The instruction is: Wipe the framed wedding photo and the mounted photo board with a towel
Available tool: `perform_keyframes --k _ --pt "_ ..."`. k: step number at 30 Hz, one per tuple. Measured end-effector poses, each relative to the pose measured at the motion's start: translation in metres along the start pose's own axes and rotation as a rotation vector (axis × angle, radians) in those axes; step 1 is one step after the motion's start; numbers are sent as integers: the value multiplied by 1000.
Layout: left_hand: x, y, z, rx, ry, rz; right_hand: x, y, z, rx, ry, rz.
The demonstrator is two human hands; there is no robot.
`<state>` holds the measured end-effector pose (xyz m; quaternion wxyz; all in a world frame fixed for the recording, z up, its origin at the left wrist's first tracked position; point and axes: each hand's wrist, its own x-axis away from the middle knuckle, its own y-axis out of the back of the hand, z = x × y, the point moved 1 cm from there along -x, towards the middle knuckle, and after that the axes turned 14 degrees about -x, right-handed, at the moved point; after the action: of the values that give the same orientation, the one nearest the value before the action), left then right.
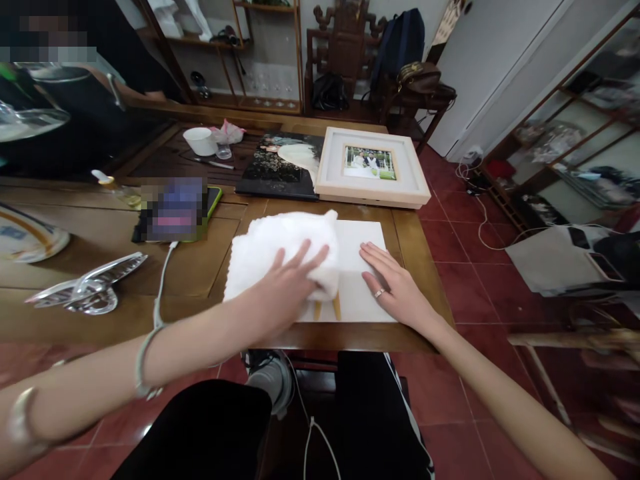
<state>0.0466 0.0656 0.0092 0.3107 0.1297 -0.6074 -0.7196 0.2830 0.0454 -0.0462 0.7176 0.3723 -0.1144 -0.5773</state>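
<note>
My left hand lies flat on a white cloth, fingers spread and pressed onto its bunched edge rather than curled around it, with a pale bangle on that wrist. The cloth covers the left part of a flat white board that sits at the near edge of the wooden worktop, and two small wooden pieces poke out from under the cloth just beside my fingers. My right hand rests open and palm down on the bare right side of the board, fingers together, a ring on one of them; it holds nothing. Left of the cloth a white cable runs across the worktop, and a clear glass dish sits well apart, with a patterned plate beyond it at the edge. Just behind the board stands a white framed photo, its left side overlapping a dark photo print. Farther back are a white cup and, by the wall, a carved wooden chair with a blue backpack beside it.
</note>
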Motion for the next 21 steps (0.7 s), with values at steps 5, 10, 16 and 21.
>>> perform_keyframes --k 5,10,16,21 --pt "50 -5 -53 79 -103 -86 0 0 1 -4 -8 -2" --pt "33 1 -47 29 -66 -62 0 1 1 -2 -9 1" --pt "-33 21 8 -51 -6 61 1 1 0 -24 15 -7" --pt "-46 25 3 -121 35 74 1 1 0 -24 13 -10"
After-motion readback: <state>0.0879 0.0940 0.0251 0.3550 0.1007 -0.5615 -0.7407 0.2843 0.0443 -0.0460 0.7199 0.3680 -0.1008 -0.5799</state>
